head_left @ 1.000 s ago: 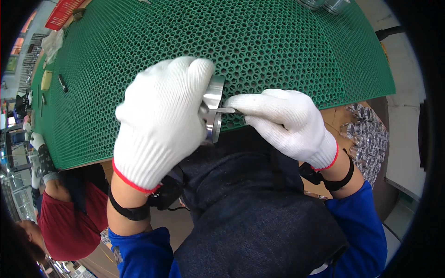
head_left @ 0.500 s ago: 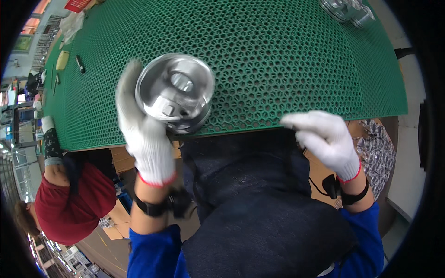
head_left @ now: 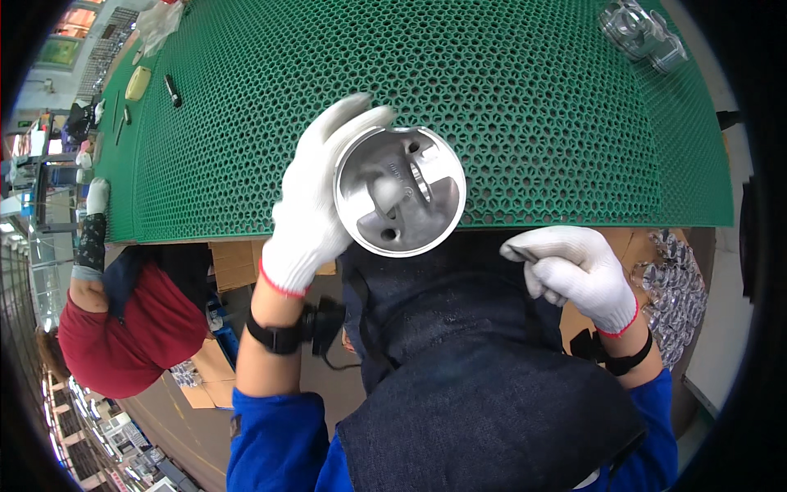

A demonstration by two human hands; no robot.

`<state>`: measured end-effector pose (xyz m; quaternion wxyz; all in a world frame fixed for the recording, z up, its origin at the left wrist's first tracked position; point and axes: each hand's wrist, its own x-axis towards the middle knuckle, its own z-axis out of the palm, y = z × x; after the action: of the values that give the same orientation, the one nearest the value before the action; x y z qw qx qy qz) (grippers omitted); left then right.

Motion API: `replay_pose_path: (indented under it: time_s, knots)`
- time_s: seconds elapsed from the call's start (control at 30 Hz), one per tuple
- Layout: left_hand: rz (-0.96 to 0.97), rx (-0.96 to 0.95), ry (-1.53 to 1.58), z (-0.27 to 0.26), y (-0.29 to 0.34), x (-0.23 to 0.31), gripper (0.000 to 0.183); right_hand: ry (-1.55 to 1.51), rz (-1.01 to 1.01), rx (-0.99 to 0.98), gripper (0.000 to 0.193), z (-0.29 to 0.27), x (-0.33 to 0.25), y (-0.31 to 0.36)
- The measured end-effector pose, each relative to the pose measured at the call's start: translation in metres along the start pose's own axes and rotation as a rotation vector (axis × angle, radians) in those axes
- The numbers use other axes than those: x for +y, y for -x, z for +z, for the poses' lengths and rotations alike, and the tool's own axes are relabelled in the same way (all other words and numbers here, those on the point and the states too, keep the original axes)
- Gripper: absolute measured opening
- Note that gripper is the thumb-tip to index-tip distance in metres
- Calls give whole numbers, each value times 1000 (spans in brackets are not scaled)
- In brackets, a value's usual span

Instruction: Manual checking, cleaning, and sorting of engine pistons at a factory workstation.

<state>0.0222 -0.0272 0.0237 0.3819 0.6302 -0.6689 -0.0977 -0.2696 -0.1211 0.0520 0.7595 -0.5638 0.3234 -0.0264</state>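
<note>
My left hand, in a white knit glove, is wrapped round the side of a shiny silver piston. The piston is held up above the front edge of the green mat, its hollow underside showing the inner bosses and holes. A pale fingertip-like shape shows within the hollow; I cannot tell what it is. To the right, my gloved right hand is closed in a pinch just in front of the mat's edge, apart from the piston. Something dark and small shows at its fingertips, too unclear to name.
More silver pistons stand at the mat's far right. A black marker, a yellow object and a plastic bag lie far left. Many silver parts sit in a box at lower right. A co-worker in red is at left.
The piston has moved right and turned, so its hollow side now shows differently. My left hand has moved right with it. My right hand sits slightly lower, its fingers curled more tightly.
</note>
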Motion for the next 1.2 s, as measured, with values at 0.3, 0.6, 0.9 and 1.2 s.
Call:
replay_pose_path:
  time_s: [0.3, 0.6, 0.9, 1.2]
  knots:
    - [245, -108, -428, 20, -50, 74, 38, 234, -334, 203, 28, -3, -4, -21]
    - [86, -315, -460, 23, -75, 78, 39, 873, -774, 251, 29, -14, 1, -28]
    - [70, -398, -432, 13, -83, 65, 48, 1386, -745, 142, 31, -19, 5, -21]
    - [-186, -22, -492, -42, 38, 13, 77, 884, -624, 306, 33, -25, 9, -23]
